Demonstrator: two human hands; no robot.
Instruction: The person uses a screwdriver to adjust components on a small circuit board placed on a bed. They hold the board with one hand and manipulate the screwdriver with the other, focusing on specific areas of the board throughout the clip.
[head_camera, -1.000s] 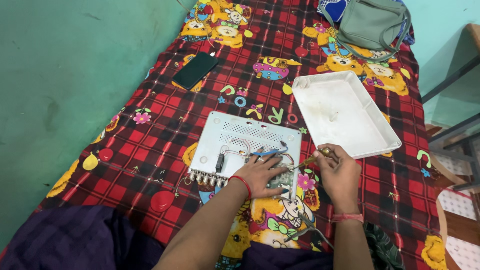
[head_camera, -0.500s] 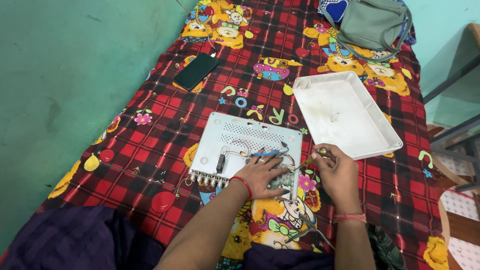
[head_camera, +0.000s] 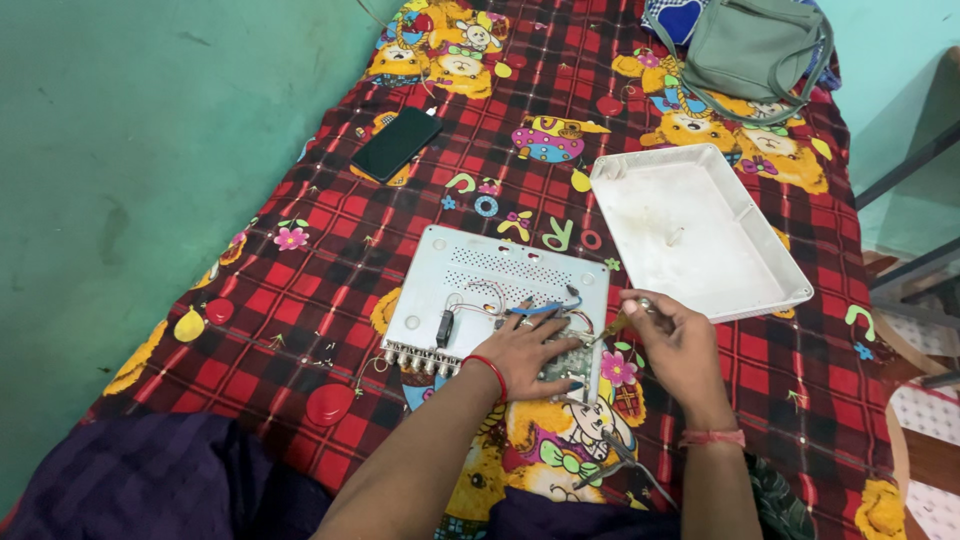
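Pressing left hand (head_camera: 535, 345) flat on circuit board (head_camera: 565, 360), lower centre; right hand (head_camera: 680, 345) pinching screwdriver (head_camera: 612, 325). Board looks fragile, hold edges.

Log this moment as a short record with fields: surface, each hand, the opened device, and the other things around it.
surface: red checked bedsheet with cartoon prints
left hand: pressed flat on the circuit board
right hand: grips a small screwdriver, tip toward the board
device: open white case with loose wires, connector row at near edge
lid: white cover lying inside up, right of the case
phone: dark, face up, far left
bag: grey-green, far right
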